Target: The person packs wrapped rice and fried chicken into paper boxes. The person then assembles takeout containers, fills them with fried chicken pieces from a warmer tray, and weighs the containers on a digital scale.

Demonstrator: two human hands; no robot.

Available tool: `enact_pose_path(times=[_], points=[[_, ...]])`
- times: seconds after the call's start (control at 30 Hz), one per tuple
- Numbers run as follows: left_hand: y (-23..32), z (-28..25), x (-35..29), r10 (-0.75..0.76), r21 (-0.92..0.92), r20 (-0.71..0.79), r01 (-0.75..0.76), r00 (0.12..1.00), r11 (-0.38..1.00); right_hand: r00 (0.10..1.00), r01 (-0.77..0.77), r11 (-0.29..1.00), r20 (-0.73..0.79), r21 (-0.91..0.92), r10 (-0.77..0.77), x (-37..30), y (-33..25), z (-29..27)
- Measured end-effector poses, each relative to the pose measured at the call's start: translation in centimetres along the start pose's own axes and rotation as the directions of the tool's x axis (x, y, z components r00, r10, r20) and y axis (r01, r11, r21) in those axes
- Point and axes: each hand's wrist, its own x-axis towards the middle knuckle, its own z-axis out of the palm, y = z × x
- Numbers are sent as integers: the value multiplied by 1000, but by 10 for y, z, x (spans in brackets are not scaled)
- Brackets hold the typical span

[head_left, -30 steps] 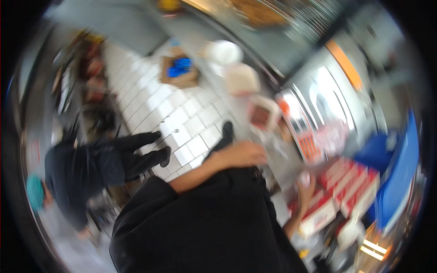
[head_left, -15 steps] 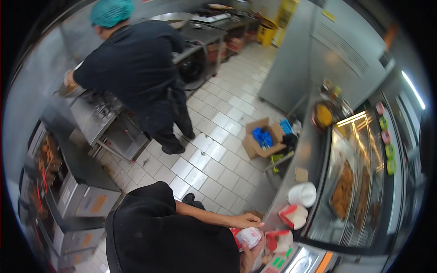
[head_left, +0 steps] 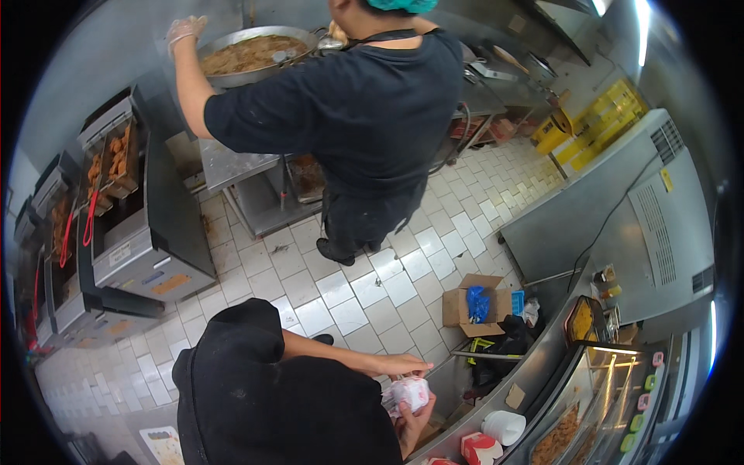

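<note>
A small food parcel (head_left: 407,392) in white paper with red print sits between my two hands, in front of my black-clad chest. My left hand (head_left: 403,363) lies flat along the parcel's top, the bare forearm reaching out from my body. My right hand (head_left: 416,422) cups it from underneath, fingers curled up around its side. Both hands are just short of the steel counter edge (head_left: 496,403) at the lower right.
A co-worker in black (head_left: 364,116) stands ahead on the tiled floor, gloved hand on a large metal pan (head_left: 248,54). Fryers with baskets (head_left: 116,201) line the left. A cardboard box (head_left: 473,306), a white tub (head_left: 504,426), a red-and-white carton (head_left: 477,448) and a lit display case (head_left: 589,418) are at the right.
The view swung away from the counter and its red boxes toward the floor and the co-worker. My hands came together on the parcel and keep hold of it.
</note>
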Motion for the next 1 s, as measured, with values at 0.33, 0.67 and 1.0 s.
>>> enact_pose_path(times=[0.33, 0.67, 1.0], points=[[60, -14, -6, 265, 571, 261, -370, 928, 733, 991, 110, 993, 76, -42, -107, 11, -32, -8], [49, -18, 12, 139, -87, -56, -143, 989, 986, 941, 208, 951, -218, -230, -258, 18, -7, 34], [0, 17, 24, 86, -602, 26, -53, 996, 796, 745, 89, 503, -278, -859, -607, 54, 14, 12]])
